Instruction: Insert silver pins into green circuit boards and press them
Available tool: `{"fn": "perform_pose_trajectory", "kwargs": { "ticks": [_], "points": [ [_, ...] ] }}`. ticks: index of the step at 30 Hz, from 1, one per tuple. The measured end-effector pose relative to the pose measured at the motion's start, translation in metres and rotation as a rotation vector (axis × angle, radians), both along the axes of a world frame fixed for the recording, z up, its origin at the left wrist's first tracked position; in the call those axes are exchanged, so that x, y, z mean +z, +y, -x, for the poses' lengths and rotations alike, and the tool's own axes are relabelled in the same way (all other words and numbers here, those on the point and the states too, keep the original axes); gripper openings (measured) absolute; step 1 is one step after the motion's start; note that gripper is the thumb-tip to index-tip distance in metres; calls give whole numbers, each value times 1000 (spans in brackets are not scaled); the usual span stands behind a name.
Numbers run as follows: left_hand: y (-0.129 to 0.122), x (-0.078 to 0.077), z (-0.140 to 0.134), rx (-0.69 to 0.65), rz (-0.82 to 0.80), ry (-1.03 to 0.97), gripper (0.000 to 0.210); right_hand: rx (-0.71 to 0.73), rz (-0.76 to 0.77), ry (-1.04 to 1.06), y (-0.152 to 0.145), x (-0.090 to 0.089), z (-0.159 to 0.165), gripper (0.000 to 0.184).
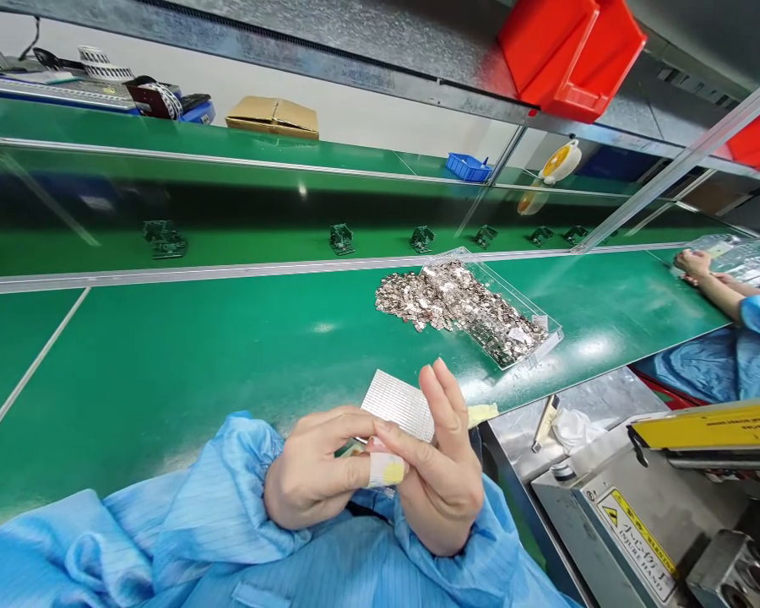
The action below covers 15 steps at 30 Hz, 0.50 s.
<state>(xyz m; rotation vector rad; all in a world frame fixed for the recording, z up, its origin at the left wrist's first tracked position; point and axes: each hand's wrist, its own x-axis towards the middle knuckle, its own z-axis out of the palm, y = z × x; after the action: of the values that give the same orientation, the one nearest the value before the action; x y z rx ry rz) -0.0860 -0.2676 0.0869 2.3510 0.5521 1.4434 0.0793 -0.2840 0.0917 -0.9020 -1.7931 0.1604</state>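
My left hand (323, 464) and my right hand (442, 473) meet in front of my body, fingertips touching. A white and yellow wrap (385, 469) covers the end of my left thumb. Both hands are closed in a pinch there, though two fingers of the right point upward. Whatever they pinch is hidden or too small to name. Just beyond the fingers lies a pale sheet with a fine grid (396, 399). Further back, a heap of small silvery metal pieces (411, 297) spills from a clear plastic tray (552, 339).
A metal machine with a warning label (637, 540) stands at my right, near a cutter knife (545, 422) and crumpled white tissue (576, 429). Small green circuit boards (341, 239) line the back ledge. Another person's hands (695, 263) work at the far right. A red bin (570, 55) hangs overhead.
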Motion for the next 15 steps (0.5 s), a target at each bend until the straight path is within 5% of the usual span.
{"fn": "perform_pose_trajectory", "kwargs": {
  "ticks": [15],
  "points": [
    [2,-6,-8,-141,49,-119,29,7,48,52,-2,-5,-7,51]
  ]
}}
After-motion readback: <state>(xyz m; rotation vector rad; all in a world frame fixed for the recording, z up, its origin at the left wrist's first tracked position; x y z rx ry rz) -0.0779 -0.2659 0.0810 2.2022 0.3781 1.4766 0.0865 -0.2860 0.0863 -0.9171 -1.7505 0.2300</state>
